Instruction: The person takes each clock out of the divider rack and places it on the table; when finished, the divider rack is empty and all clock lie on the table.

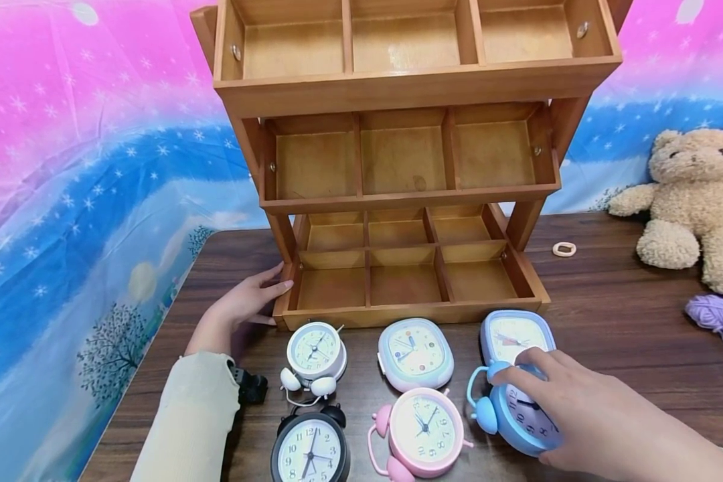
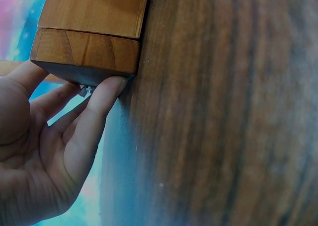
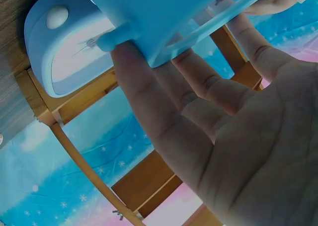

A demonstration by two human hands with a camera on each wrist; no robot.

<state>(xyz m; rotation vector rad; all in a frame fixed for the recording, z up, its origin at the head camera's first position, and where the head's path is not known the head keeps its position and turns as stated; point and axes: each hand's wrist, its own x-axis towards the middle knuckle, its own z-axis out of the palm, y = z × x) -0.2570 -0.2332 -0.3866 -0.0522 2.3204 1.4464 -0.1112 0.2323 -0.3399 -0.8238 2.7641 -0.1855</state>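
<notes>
My right hand [image 1: 602, 408] grips a blue twin-bell alarm clock [image 1: 521, 418], fingers at its upper edge and part of its dial hidden behind the hand. In the right wrist view the clock's blue casing [image 3: 144, 17] lies against the fingertips. Right behind it is a blue-rimmed square clock [image 1: 518, 335]. With its fingers extended, my left hand [image 1: 241, 308] touches the left side of a wooden tiered shelf [image 1: 410, 314]. Close up, the left wrist view has that hand's fingertips [image 2: 112, 87] against the shelf's end.
Before the shelf stand a white alarm clock [image 1: 314, 351], a black one [image 1: 310, 452], a pink one [image 1: 426, 435] and a pale blue square clock [image 1: 416, 355]. A teddy bear [image 1: 693, 194], purple yarn [image 1: 719, 318] and a small cream ring [image 1: 564, 249] lie to the right.
</notes>
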